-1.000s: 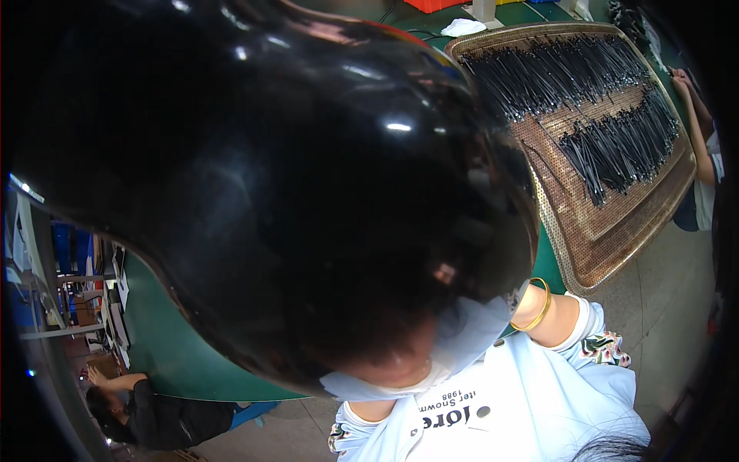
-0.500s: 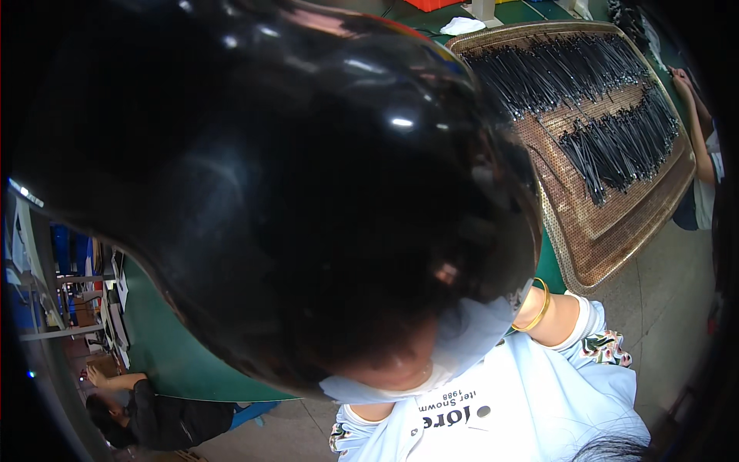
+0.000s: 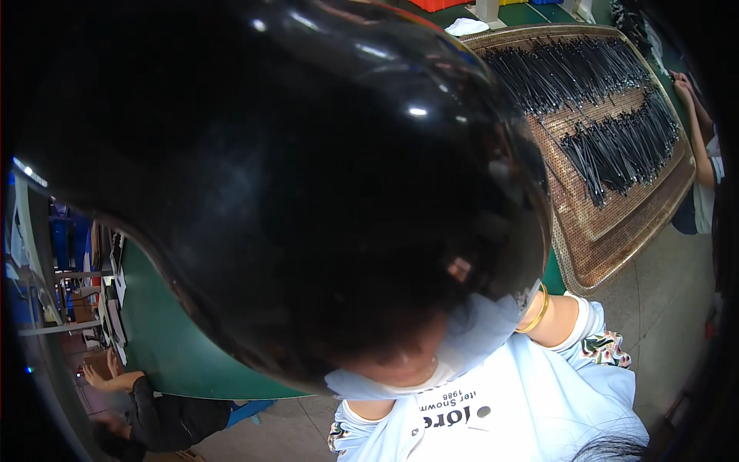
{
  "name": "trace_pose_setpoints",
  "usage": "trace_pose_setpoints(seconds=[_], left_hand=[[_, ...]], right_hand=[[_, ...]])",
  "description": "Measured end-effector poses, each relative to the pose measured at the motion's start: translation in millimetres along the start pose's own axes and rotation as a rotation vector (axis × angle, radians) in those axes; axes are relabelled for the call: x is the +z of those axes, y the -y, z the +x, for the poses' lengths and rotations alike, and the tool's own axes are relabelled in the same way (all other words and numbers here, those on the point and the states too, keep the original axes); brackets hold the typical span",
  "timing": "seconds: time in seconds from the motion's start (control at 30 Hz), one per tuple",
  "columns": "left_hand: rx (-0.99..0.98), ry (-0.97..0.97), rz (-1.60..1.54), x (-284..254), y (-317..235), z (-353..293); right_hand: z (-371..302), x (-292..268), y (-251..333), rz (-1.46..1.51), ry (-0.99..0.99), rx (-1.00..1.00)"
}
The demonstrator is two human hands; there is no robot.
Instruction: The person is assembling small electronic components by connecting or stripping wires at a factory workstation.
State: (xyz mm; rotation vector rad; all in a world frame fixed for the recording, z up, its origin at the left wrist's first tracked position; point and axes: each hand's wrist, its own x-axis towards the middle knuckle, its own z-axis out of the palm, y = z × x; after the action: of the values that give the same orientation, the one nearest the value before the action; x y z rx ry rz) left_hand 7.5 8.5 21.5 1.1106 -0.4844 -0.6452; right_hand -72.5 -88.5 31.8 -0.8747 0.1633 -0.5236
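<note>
A large, glossy black, rounded object (image 3: 308,192) fills most of the head view, very close, and hides the work area. Its exact kind cannot be told. Both my hands are out of sight behind it, so what they hold or touch is hidden. Of my right arm, only a stretch of forearm (image 3: 560,319) with a gold bangle (image 3: 543,308) shows at the black object's lower right edge. A little of my left upper arm (image 3: 371,410) appears below the object.
On the right, a brown perforated tray (image 3: 596,250) bears two rows of thin black strips (image 3: 623,150). A co-worker's hand (image 3: 683,86) is beyond it. Green tabletop (image 3: 185,339) shows at left, near another person in dark clothing (image 3: 173,420) and cluttered shelving (image 3: 85,300).
The black object's outline has shifted slightly to the right in the view. At the lower left, the co-worker's head and hands have moved a little. My visible forearm stays nearly in place.
</note>
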Motion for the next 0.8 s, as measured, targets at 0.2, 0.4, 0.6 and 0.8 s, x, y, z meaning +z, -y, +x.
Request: trace_pose_setpoints(seconds=[0.2, 0.4, 0.6, 0.8], left_hand=[[-0.219, 0.003, -0.139, -5.6, -6.4, 1.4], [-0.401, -0.042, -0.342, -7.8, -1.4, 2.2], [-0.172, 0.005, -0.102, 0.3, -9.2, -0.5], [-0.053, 0.059, -0.039, 2.1, -4.3, 0.5]], right_hand=[[1.8, 2.8, 3.0, -0.113, 0.033, -0.037], [0.1, -1.2, 2.3, -0.024, 0.015, 0.005], [0.1, 4.0, 2.6, -0.070, 0.020, -0.019], [0.5, 0.2, 2.3, -0.008, 0.010, 0.020]])
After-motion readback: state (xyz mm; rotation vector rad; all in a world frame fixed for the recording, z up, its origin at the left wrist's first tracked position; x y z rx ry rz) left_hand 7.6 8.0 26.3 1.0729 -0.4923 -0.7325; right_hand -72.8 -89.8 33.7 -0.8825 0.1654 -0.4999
